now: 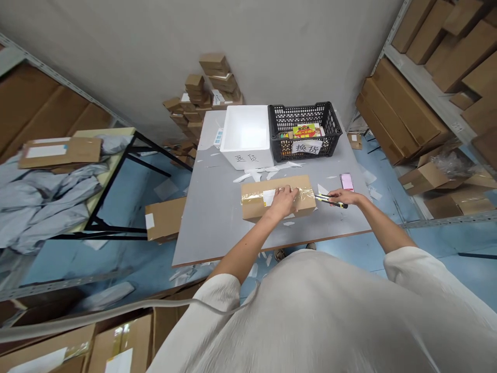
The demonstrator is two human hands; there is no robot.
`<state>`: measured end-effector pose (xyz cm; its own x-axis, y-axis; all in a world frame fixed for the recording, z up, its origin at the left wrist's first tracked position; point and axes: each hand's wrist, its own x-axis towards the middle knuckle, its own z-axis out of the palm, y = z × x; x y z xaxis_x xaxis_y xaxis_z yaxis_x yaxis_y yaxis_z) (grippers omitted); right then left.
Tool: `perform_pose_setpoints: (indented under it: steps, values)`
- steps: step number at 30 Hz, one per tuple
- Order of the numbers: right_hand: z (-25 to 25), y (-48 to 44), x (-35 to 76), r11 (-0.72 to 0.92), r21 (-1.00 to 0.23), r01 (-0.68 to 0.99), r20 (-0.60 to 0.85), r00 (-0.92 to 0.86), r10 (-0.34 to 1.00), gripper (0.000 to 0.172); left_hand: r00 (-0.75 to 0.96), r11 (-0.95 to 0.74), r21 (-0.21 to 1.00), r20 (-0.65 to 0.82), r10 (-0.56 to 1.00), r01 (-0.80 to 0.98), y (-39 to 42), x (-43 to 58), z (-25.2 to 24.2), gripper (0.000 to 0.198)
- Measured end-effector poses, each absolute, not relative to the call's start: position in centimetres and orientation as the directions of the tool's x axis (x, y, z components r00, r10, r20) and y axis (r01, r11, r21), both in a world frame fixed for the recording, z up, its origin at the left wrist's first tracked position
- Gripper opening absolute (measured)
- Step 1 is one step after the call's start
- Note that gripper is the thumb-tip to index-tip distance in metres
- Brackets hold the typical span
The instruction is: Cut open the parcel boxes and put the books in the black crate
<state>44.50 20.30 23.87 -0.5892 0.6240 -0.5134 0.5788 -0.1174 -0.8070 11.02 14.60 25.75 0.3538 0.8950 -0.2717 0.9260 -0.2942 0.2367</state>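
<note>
A taped cardboard box (254, 208) with a white label lies on the grey table (205, 207). On its top rests my left hand (285, 201), fingers spread over the label and the tape. My right hand (343, 196) is closed around a box cutter (336, 203) with a black and yellow handle. The cutter's tip points left, at the right end of the box; whether it touches the tape I cannot tell. Just beyond my right hand lies a small pink card (347, 182).
Behind the box stand a white foam bin (248, 159) and a black plastic crate (276, 147) holding colourful packets. Paper scraps (256, 175) litter the tabletop. Small cartons (194, 98) are stacked by the wall. Shelves with boxes (404, 114) flank the right; a side table (116, 135) with grey parcels stands left.
</note>
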Motion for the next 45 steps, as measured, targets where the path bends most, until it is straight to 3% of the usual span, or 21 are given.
perform_pose_setpoints:
  steps: [5, 9, 11, 14, 16, 19, 26, 33, 45]
  values:
    - [24.0, 20.6, 45.0, -0.169, -0.830, 0.532, -0.477, -0.520, 0.708, 0.057, 0.373, -0.298, 0.292, -0.245, 0.895, 0.909, 14.4, 10.3, 25.2, 0.078]
    - [24.2, 20.9, 45.0, -0.191, -0.860, 0.474, -0.449, -0.523, 0.725, 0.056, 0.362, -0.287, 0.338, -0.183, 0.914, 0.896, 14.4, 9.9, 24.6, 0.103]
    - [24.3, 20.7, 44.8, -0.172, -0.876, 0.451, -0.411, -0.510, 0.756, 0.057, 0.340, -0.277, 0.345, -0.137, 0.930, 0.897, 14.7, 9.9, 24.5, 0.093]
    - [24.6, 20.1, 44.5, -0.083, -0.884, 0.459, -0.334, -0.497, 0.801, 0.060, 0.290, -0.248, 0.337, -0.081, 0.954, 0.908, 15.6, 10.0, 24.3, 0.060]
    - [24.8, 19.7, 44.2, -0.010, -0.878, 0.479, -0.280, -0.497, 0.822, 0.065, 0.270, -0.233, 0.329, -0.073, 0.960, 0.915, 16.3, 10.1, 24.1, 0.055]
    - [25.1, 19.2, 44.1, 0.097, -0.838, 0.537, -0.220, -0.496, 0.840, 0.067, 0.265, -0.227, 0.316, -0.083, 0.961, 0.921, 17.3, 10.1, 23.6, 0.058]
    - [25.0, 18.1, 44.1, 0.353, -0.637, 0.686, -0.117, -0.538, 0.835, 0.045, 0.310, -0.265, 0.298, -0.113, 0.944, 0.917, 19.1, 10.0, 22.7, 0.076]
    - [24.5, 18.2, 43.4, 0.392, -0.564, 0.727, -0.120, -0.542, 0.832, 0.043, 0.258, -0.191, 0.321, -0.182, 0.949, 0.928, 19.3, 10.1, 23.0, 0.076]
    - [24.9, 18.1, 42.9, 0.360, -0.578, 0.732, -0.153, -0.531, 0.833, 0.041, 0.273, -0.264, 0.266, 0.003, 0.962, 0.927, 16.9, 11.0, 21.8, 0.072]
